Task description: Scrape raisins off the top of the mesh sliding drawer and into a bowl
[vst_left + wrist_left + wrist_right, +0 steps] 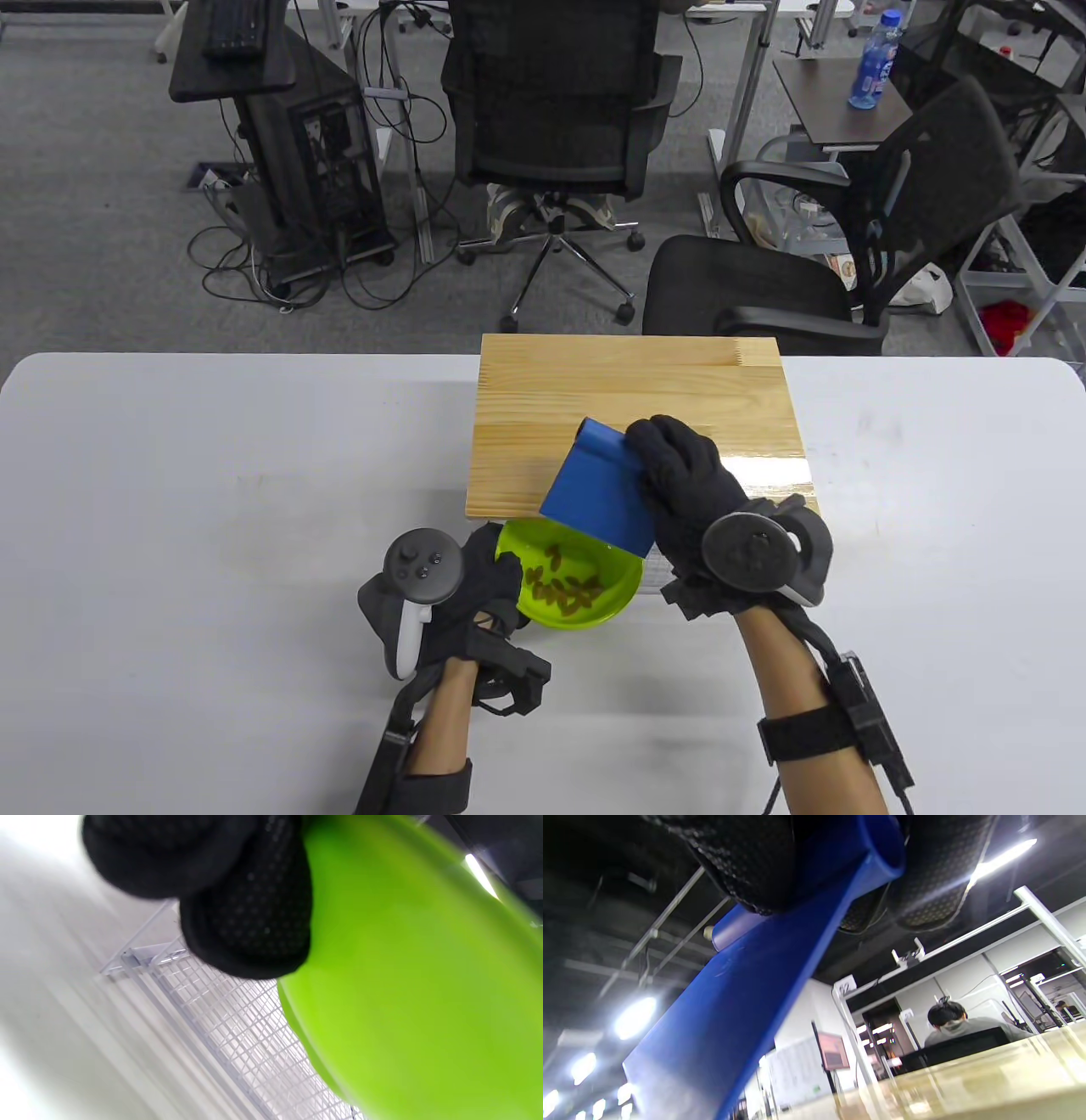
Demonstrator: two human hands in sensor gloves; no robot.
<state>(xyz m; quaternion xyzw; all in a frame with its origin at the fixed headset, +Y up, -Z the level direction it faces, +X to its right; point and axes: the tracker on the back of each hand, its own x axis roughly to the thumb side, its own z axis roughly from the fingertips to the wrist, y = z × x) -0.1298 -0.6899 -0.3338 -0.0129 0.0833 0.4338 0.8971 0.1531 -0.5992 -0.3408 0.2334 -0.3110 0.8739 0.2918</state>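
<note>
Right hand [679, 488], gloved, reaches forward over the near edge of the wooden top [636, 399] of the drawer unit, its fingers curled round the rolled handle of a blue scraper [598, 492]; in the right wrist view the fingers [746, 857] wrap that handle from both sides. The scraper blade slopes down and toward the person, its lower edge hanging over the far rim of the green bowl [615, 594]. Left hand [475, 594], gloved, lies at the bowl's left side with its thumb over the rim and its fingers beneath, gripping the bowl; the left wrist view shows a fingertip [250, 925] pressed against the bowl's green outer wall [403, 1005]. The bowl sits just in front of the drawer unit, partly under the overhang of the wooden top, and holds a loose cluster of raisins [564, 586] on its floor. The wooden top appears bare of raisins in the table view. White wire mesh [237, 1018] of the sliding drawer shows beside the bowl in the left wrist view. The unit and bowl are at the middle of the white surface [212, 509]. Each hand carries a tracker on its back.
</note>
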